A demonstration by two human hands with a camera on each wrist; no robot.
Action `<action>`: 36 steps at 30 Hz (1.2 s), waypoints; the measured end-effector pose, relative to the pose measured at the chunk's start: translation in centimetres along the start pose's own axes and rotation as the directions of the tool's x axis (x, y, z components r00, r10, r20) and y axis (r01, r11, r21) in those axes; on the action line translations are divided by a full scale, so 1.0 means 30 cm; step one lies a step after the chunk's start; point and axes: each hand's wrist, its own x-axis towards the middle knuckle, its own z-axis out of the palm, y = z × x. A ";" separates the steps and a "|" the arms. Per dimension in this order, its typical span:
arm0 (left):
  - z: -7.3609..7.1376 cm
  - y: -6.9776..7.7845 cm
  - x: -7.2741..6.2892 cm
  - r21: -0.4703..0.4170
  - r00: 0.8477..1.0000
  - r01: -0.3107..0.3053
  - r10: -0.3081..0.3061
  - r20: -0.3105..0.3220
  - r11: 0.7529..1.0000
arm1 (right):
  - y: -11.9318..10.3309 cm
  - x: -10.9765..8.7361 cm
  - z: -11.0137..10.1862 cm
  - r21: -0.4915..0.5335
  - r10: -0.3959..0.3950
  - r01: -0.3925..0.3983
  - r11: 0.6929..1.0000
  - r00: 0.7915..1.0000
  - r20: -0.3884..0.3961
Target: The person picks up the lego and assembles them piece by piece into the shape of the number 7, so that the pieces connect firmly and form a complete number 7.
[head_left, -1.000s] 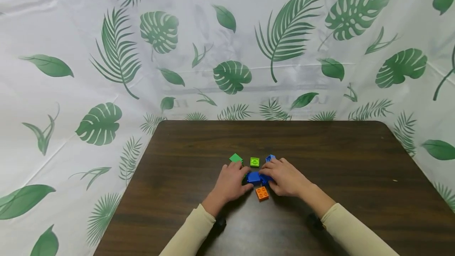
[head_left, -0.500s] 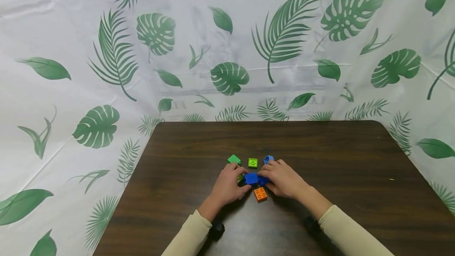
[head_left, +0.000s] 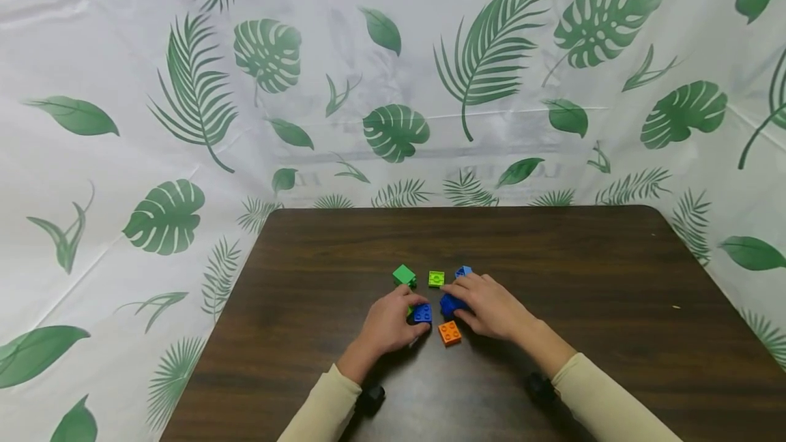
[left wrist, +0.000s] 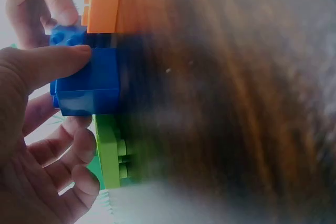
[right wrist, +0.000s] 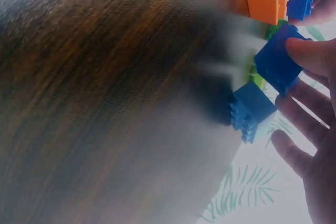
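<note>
My left hand [head_left: 388, 322] pinches a blue toy brick [head_left: 422, 313] between thumb and fingers, its studs facing up in the head view. In the left wrist view the thumb lies across that brick's side. To the right, my right hand [head_left: 494, 307] grips a second blue brick [right wrist: 281, 59], tilted, with the thumb pressed on one face. A gap separates the two held bricks. A lime green brick [left wrist: 108, 153] sits beside the left hand's fingers, mostly hidden in the head view. In front of the hands lies an orange brick [head_left: 449, 333], studs up.
Behind the hands stand a green brick [head_left: 404, 275], a lime brick [head_left: 437, 279] and a lighter blue brick [right wrist: 253, 103], the last close to the right fingers. All are on a dark wooden table [head_left: 307, 258]. A leaf-patterned white sheet [head_left: 344, 176] hangs behind it.
The two blue bricks, close together before, are now apart. My left hand has shifted slightly left and turned its brick, so the studs show instead of a smooth face.
</note>
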 end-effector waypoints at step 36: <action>0.032 0.015 -0.010 -0.236 0.988 0.052 -0.084 -0.127 0.970 | -0.117 0.041 0.001 0.543 0.220 -0.156 0.825 0.974 -0.054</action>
